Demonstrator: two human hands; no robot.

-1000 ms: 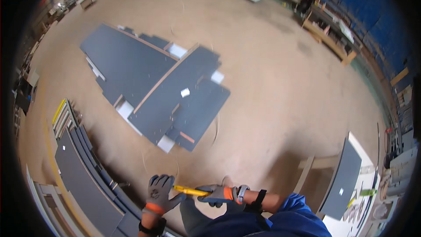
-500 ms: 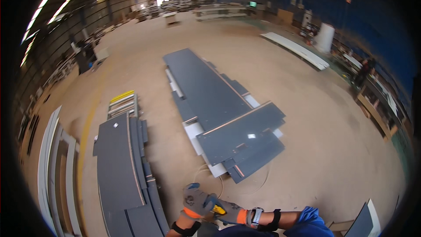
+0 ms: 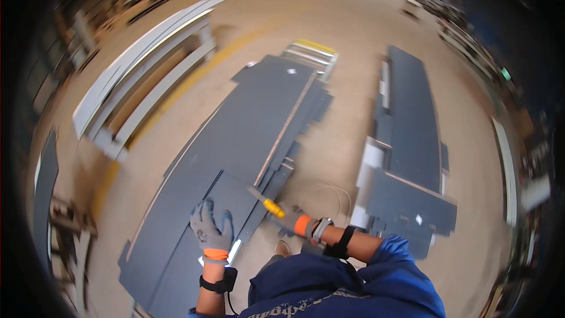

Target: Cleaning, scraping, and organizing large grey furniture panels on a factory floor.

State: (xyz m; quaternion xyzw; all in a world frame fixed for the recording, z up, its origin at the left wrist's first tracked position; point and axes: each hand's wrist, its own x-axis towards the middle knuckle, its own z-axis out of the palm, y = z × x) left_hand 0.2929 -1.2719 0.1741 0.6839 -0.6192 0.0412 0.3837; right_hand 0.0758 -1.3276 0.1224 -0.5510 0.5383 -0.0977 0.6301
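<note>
Tan floor [image 3: 347, 17] surrounds stacked grey panels [image 3: 253, 106] — likely stiff, heavy, best held by opposite edges; over them the left hand [image 3: 212, 231] spreads empty fingers, while the right hand [image 3: 290, 219] grasps a yellow-handled tool [image 3: 273, 206] — probably light — by its handle

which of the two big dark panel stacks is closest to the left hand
The left stack, with the yellow-ended rack at its far end: the left hand is over its near part, while the right stack lies beyond a strip of floor.
</note>
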